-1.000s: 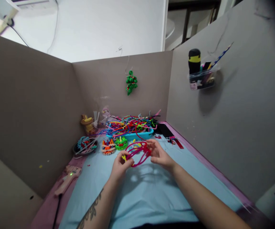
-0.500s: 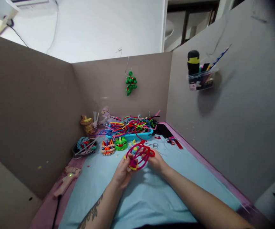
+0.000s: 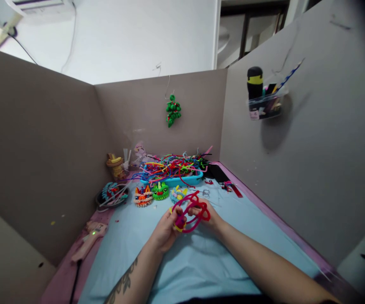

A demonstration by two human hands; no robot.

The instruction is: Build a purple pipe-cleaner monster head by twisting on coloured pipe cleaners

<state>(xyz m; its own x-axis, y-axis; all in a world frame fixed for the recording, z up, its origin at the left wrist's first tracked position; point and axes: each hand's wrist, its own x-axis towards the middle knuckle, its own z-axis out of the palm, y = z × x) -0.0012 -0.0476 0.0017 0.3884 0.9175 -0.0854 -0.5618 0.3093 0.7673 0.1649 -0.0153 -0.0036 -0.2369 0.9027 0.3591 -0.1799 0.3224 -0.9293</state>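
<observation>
Between my hands is a looped craft piece of magenta and red pipe cleaners [image 3: 196, 228] with a bit of yellow at its lower left. My left hand [image 3: 167, 228] pinches its thick magenta and yellow end. At the other side, my right hand [image 3: 209, 213] has its fingers closed on the red loops; the loops partly cover the fingertips. Just beyond lie three finished fuzzy figures: an orange and cream one [image 3: 143, 197], a green one with eyes [image 3: 160, 191] and a pale blue and yellow one [image 3: 178, 194].
A blue tray [image 3: 189, 181] heaped with coloured pipe cleaners stands at the back. Scissors [image 3: 205, 193] lie before it. At left are a dark bowl [image 3: 113, 202] and a pink glue gun [image 3: 90, 242] with a lit green light. Grey panels enclose three sides.
Both hands have shifted slightly right and toward me with the pipe cleaner piece. The pale blue and yellow figure behind is now less covered.
</observation>
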